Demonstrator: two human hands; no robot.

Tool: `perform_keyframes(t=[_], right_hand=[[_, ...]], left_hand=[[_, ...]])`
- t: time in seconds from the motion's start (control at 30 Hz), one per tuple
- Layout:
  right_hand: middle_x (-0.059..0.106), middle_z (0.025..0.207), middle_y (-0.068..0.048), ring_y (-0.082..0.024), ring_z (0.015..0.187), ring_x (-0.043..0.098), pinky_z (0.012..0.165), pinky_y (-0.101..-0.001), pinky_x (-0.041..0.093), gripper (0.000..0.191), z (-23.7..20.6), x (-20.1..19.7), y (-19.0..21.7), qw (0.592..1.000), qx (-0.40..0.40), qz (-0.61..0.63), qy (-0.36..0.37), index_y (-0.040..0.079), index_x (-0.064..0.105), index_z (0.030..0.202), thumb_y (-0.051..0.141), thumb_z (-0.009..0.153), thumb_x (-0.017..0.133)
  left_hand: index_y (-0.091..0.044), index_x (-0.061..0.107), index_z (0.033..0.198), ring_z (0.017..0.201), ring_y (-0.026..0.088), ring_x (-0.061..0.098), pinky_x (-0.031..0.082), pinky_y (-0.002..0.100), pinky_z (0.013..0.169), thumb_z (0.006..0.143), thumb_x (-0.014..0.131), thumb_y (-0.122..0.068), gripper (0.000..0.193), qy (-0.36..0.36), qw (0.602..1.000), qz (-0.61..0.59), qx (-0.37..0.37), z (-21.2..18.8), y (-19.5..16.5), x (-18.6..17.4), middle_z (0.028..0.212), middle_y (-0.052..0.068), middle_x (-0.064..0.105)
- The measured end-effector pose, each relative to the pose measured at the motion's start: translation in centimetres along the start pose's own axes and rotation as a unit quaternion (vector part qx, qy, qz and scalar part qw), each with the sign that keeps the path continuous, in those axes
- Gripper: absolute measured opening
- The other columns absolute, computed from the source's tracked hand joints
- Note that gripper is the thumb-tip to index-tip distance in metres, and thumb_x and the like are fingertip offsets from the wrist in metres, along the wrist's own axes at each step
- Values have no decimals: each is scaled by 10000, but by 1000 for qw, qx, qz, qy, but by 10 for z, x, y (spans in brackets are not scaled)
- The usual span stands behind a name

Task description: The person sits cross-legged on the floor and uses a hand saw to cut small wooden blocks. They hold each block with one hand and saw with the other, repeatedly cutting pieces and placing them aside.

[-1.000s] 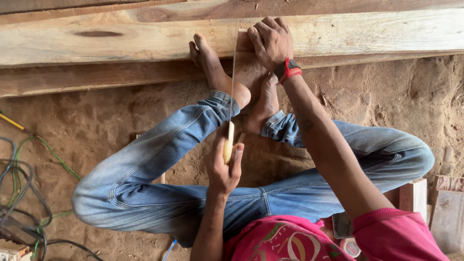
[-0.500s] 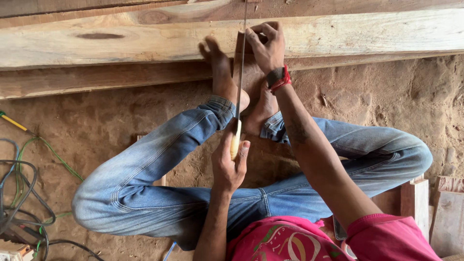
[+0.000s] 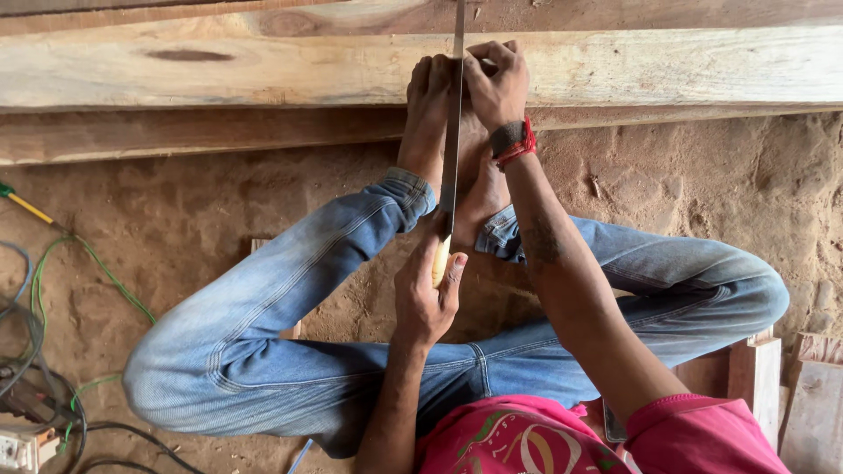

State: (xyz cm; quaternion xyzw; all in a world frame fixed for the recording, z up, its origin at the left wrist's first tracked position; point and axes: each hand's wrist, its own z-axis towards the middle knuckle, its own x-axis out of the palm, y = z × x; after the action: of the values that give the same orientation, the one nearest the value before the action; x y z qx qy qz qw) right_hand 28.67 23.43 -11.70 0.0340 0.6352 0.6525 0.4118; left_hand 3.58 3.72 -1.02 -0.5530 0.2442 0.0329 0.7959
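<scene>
I sit on sandy ground with both bare feet (image 3: 428, 114) pressed against a long pale wooden plank (image 3: 219, 66). My left hand (image 3: 424, 298) grips the yellowish handle (image 3: 439, 261) of a hand saw. Its thin blade (image 3: 452, 132), seen edge-on, runs up between my feet and across the plank to the frame's top. My right hand (image 3: 496, 83), with a red and dark band at the wrist, is closed on the blade right where it meets the plank.
A second, darker board (image 3: 176, 132) lies under the plank. Tangled green and grey cables (image 3: 35, 325) and a white socket block (image 3: 18, 449) lie at the left. Wooden blocks (image 3: 760, 377) stand at the right, by my knee.
The saw blade has slid forward across the plank, its tip now out of frame. My left hand followed with the handle. My right hand stayed at the plank.
</scene>
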Motion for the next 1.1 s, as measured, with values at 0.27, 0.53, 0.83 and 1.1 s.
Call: perform_keyframes(t=[0.27, 0.53, 0.83, 1.1], right_hand=[[597, 974, -36, -168, 878, 668, 781, -357, 605, 291, 1, 1, 3, 1000, 14, 13, 0, 123, 771, 901, 415, 898, 776], [634, 971, -47, -199, 916, 639, 821, -376, 565, 335, -7, -1, 6, 999, 51, -1, 6, 130, 790, 908, 461, 862, 803], [684, 1034, -71, -195, 924, 655, 793, -357, 563, 366, -3, 9, -13, 997, 63, 41, -2, 102, 761, 1008, 446, 888, 790], [622, 1024, -71, -195, 914, 631, 786, -372, 577, 359, -4, 7, -11, 992, 90, 91, 1, 73, 807, 1019, 404, 967, 676]], left_hand=[[37, 476, 1474, 1202, 412, 702, 603, 420, 971, 1088, 616, -212, 480, -3, 999, 5, 39, 21, -6, 1, 1354, 266, 644], [42, 581, 1255, 784, 322, 762, 557, 390, 616, 1020, 665, -179, 333, 21, 993, -17, -117, 28, -37, -11, 901, 201, 747], [29, 591, 1194, 672, 193, 698, 551, 318, 612, 967, 724, -197, 347, -3, 971, -42, -236, -46, -72, -54, 821, 134, 724], [43, 563, 1307, 734, 174, 682, 555, 310, 655, 992, 683, -176, 402, -28, 990, -61, -123, -71, -27, -42, 864, 90, 698]])
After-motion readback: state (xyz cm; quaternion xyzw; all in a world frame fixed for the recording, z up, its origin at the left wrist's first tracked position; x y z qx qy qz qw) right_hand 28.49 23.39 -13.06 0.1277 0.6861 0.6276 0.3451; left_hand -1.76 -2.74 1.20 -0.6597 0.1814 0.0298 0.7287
